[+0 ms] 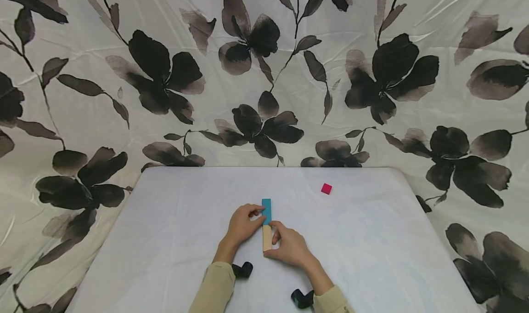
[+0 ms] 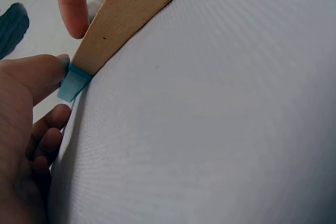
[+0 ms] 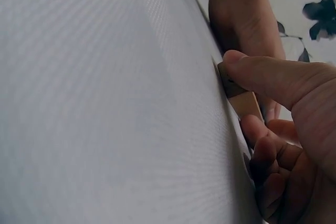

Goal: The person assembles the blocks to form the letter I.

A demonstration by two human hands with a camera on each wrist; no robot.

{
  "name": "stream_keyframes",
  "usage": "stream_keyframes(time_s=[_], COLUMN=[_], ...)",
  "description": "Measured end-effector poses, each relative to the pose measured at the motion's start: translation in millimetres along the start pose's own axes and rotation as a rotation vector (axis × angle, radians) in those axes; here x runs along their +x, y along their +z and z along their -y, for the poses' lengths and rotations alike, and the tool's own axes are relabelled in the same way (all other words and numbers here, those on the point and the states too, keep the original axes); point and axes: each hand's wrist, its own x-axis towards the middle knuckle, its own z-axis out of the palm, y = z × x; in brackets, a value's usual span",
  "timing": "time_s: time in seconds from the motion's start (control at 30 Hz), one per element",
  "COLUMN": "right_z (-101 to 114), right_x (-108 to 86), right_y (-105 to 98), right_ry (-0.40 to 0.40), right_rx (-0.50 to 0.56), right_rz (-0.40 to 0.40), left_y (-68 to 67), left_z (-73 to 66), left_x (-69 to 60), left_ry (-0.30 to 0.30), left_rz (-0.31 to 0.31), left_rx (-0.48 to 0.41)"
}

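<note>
In the head view a blue block lies end to end with a pale wooden block, forming one straight line on the white table. My left hand holds the blue block from its left side, thumb and index fingertip at its edge. The left wrist view shows that thumb against the blue block near the joint. With my right hand I grip the wooden block lengthwise, thumb at its near end and index finger by the joint. Part of the wooden block shows between thumb and fingers in the right wrist view.
A small red block lies apart, toward the back right of the white table. Behind the table hangs a cloth with dark printed flowers. Black devices sit at both wrists.
</note>
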Motion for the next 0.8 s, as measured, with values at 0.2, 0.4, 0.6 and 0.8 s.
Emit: stream_keyframes(time_s=[0.2,0.4,0.6,0.8], right_z=[0,0,1,1], right_x=[-0.4,-1.1,-0.7,-0.4], right_y=[1,1,2,2], right_ry=[-0.003,-0.004,0.005,0.017], right_rx=[-0.011,-0.011,-0.002,-0.008], right_rz=[-0.006,-0.007,0.004,0.005], left_y=[-1.6,-4.8,-11.7,-11.4], left_z=[0.8,1.7,0.2,-0.8], left_x=[-2.1,-6.1,-11.1,-15.0], left_ry=[0.01,0.035,0.038,0.052], left_rz=[0.004,0.032,0.088,0.103], left_rx=[-0.014,-0.059,-0.069,0.025])
